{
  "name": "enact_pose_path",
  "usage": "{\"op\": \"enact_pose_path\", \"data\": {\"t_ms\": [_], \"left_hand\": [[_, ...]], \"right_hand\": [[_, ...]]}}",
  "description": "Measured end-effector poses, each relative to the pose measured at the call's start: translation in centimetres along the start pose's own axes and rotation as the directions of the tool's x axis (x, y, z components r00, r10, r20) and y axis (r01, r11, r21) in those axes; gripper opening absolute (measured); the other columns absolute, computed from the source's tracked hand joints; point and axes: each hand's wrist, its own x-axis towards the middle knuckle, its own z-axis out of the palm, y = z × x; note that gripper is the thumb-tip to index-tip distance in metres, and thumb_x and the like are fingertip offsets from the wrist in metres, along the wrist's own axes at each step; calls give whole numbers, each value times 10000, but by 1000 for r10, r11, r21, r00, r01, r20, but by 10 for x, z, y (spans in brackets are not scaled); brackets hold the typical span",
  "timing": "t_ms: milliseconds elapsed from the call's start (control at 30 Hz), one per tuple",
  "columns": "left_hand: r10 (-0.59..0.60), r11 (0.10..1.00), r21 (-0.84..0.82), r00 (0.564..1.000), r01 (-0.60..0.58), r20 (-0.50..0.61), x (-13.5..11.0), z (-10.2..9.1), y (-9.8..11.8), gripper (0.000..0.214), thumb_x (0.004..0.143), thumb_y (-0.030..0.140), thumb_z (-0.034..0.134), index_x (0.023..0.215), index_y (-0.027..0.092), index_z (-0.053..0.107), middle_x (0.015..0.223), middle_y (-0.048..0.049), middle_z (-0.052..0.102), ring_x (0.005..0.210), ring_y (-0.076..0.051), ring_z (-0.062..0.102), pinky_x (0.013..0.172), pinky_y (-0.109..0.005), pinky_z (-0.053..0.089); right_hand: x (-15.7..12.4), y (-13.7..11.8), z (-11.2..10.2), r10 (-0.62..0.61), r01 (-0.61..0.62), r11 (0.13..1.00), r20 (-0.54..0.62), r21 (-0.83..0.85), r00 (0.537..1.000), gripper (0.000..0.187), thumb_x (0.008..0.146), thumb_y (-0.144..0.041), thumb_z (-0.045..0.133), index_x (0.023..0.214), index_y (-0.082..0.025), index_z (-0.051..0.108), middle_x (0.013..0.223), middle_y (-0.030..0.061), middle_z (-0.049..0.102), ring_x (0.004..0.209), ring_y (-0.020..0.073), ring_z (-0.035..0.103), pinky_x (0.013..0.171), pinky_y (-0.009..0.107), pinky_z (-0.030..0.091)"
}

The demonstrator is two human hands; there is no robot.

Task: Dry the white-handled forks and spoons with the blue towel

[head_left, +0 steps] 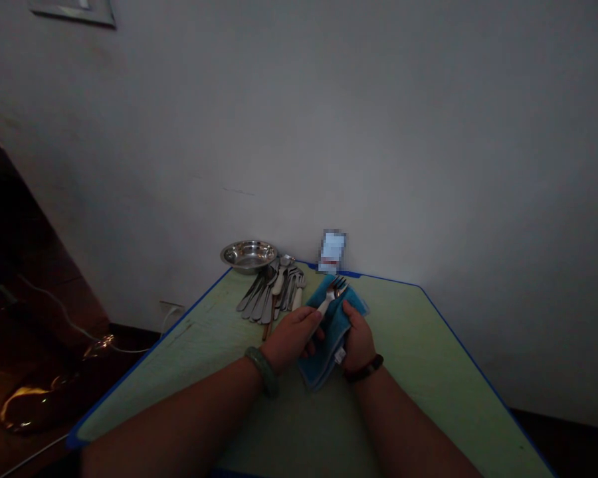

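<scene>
My left hand (295, 335), with a green bangle at the wrist, is closed around the pale handle of a fork (331, 294). The fork's tines point up and away from me. A blue cloth (323, 352) with a small white tag lies across my right hand (359, 337), whose fingers grip it from the right side, thumb on top. The cloth is behind and under the fork. Just beyond my left hand, several pieces of cutlery (260, 304) are heaped on the table, spoons and forks among them.
A shiny metal bowl (249, 257) stands at the table's far left corner, touching or close to the cutlery. A blurred phone-like object (332, 250) leans on the wall at the back. The pale green table (418, 372) has a blue edge. A white cable (124, 350) runs at the left.
</scene>
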Motion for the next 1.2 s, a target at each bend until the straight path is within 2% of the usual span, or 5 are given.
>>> {"op": "enact_pose_path", "data": {"t_ms": [133,367,700,967,1200], "left_hand": [[-18,1000,-16,1000,18,23,-3,1,5,319,729,466,384,740,162,480,620,23,552,362,-58,442,341,-186,321],[-44,997,-58,998,46,39,-5,2,9,287,722,429,407,729,151,479,559,27,537,323,-52,393,325,-182,295],[-70,994,-78,995,75,68,-6,1,12,248,729,388,410,737,152,487,489,48,483,284,-45,345,301,-183,229],[-10,997,-76,998,15,59,-5,-1,6,265,741,400,401,709,156,498,493,40,472,293,-39,339,296,-176,219],[41,991,-127,998,-33,57,-3,-1,6,250,743,400,417,704,160,475,489,52,472,307,-40,340,306,-170,226]], "right_hand": [[-1,-4,1,103,-102,995,-21,22,994,326,685,-419,487,511,-151,551,424,8,568,454,147,552,549,288,465],[2,-7,-2,20,-15,998,-79,65,997,252,671,-386,523,573,-158,565,444,-9,575,403,129,523,493,270,452],[-1,-14,-1,-31,35,995,-43,96,999,274,696,-399,451,651,-177,606,547,23,632,625,190,608,607,337,479],[2,-20,-4,-151,171,975,-138,143,979,276,683,-411,458,757,-200,620,705,19,670,694,189,616,666,361,472],[1,-18,-2,-33,41,994,-79,101,996,321,711,-428,410,683,-189,622,593,20,650,561,172,600,575,328,473]]}}
